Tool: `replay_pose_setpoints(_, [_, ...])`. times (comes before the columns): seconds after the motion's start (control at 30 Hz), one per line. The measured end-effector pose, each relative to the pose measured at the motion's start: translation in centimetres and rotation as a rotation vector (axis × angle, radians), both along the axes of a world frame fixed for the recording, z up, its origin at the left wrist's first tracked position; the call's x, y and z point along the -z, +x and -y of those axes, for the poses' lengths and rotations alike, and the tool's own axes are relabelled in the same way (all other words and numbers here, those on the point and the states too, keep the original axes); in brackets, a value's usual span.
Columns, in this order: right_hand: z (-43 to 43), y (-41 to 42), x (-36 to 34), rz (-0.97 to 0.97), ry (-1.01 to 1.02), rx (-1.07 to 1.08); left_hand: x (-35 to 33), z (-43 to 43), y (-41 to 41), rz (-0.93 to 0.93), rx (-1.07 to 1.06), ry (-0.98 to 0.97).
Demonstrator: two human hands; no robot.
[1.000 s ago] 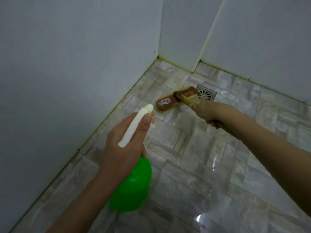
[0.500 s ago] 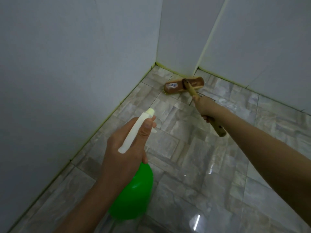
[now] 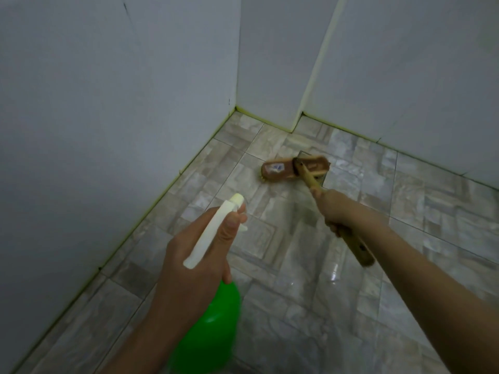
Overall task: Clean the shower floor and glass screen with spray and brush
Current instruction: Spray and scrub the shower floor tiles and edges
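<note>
- A plain pale wall runs along the left of the left hand.
- Beyond the right hand, a second wall steps outward at a corner.
- A yellowish seam lines the foot of both walls.
- The floor is grey-beige stone-look tile (glossy), with a glare spot on the near side of the right hand.
- The light is dim and even.
</note>
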State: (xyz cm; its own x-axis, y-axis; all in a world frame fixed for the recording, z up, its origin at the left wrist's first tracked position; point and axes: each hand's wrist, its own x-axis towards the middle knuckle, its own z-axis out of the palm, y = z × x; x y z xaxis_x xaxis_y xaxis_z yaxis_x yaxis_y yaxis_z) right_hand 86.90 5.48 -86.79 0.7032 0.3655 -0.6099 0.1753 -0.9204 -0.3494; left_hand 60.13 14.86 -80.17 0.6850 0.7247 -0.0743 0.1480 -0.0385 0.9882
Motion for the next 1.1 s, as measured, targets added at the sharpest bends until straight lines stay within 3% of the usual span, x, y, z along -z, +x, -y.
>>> replay_pose_setpoints(0.1, [2.5,-3.5,0.1,-0.014,-0.100,-0.090,0.3,0.0,-0.3,0.007,-0.022,0.006])
replay_pose_setpoints(0.2, [1.6,-1.8,0.6,0.093,-0.084,-0.095,0.5,0.2,-0.7,-0.011,-0.041,0.013])
replay_pose_setpoints(0.33, [1.5,-0.4,0.0,0.085,-0.050,-0.066,0.5,0.9,-1.0,-0.018,-0.018,0.025])
replay_pose_setpoints(0.53, [10.8,-11.8,-0.9,0.100,-0.224,-0.432,0.5,1.8,-2.4,-0.056,-0.035,0.020])
replay_pose_setpoints(0.73, [7.6,-8.8,0.7,0.183,-0.125,-0.334,0.5,3.6,-3.8,-0.083,0.006,0.055])
replay_pose_setpoints(0.93, [20.4,-17.2,-2.0,0.165,-0.301,-0.500,0.8,4.6,-5.2,-0.072,0.065,0.081])
replay_pose_setpoints(1.1, [18.3,-15.8,0.6,0.251,-0.202,-0.440,1.4,6.2,-4.8,-0.079,0.119,0.048])
